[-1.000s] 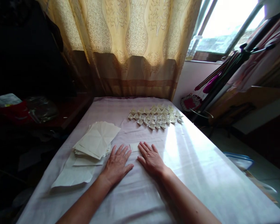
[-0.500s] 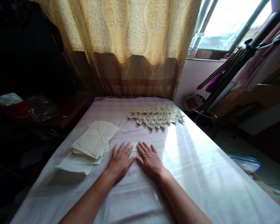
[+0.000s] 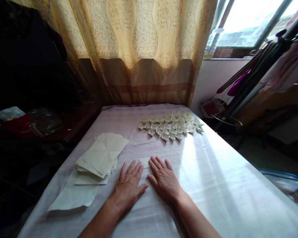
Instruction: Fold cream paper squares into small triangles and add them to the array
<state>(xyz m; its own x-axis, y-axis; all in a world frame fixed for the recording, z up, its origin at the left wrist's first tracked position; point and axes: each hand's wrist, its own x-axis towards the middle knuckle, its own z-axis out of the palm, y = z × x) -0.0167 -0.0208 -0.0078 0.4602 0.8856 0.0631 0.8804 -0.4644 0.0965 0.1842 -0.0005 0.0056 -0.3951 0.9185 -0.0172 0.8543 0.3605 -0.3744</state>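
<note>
A small folded piece of pale paper (image 3: 145, 162) lies flat on the cloth-covered table, partly hidden under my fingers. My left hand (image 3: 129, 183) rests palm down with its fingers stretched out, the fingertips at the paper's left end. At the right end, my right hand (image 3: 164, 177) also lies flat, its fingers stretched forward over the paper. To the left sits a stack of creased paper sheets (image 3: 101, 155), and a loose sheet (image 3: 73, 195) sticks out beneath it toward me. Several folded paper pieces with pointed tips (image 3: 172, 127) stand in rows farther back on the right.
A pale cloth (image 3: 213, 198) covers the table. A patterned yellow curtain (image 3: 144, 39) hangs behind it. To the right are a dark stand (image 3: 258, 72) with bags and clothes, and a blue-rimmed container (image 3: 281, 180) lower down. A red bag (image 3: 17, 127) lies at left.
The thumbs have come apart, and more of the folded paper shows between my hands. The loose sheet under the stack reaches farther toward me. The view has shifted slightly.
</note>
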